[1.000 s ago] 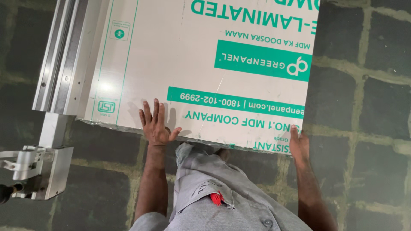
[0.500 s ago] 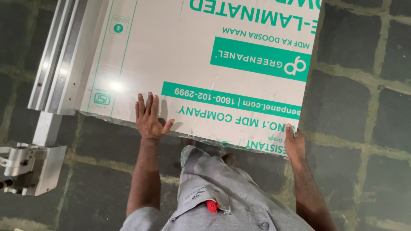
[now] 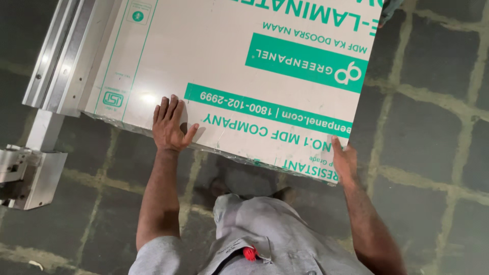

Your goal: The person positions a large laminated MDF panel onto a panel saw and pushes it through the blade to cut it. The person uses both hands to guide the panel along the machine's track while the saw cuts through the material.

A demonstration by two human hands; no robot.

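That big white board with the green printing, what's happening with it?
A person in a grey shirt has both hands on the large white laminated board with green printing. The left hand lies flat on its top near the edge; the right hand holds the near corner. The board's left side lies beside a silver metal rail.

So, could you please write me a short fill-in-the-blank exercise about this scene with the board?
1. The left hand lies ____ on the large laminated board.
2. The right hand grips the board's near ____.
3. The printing on the board is ____ in colour.
4. The board's left side rests against a metal ____.

Missing words: flat; corner; green; rail
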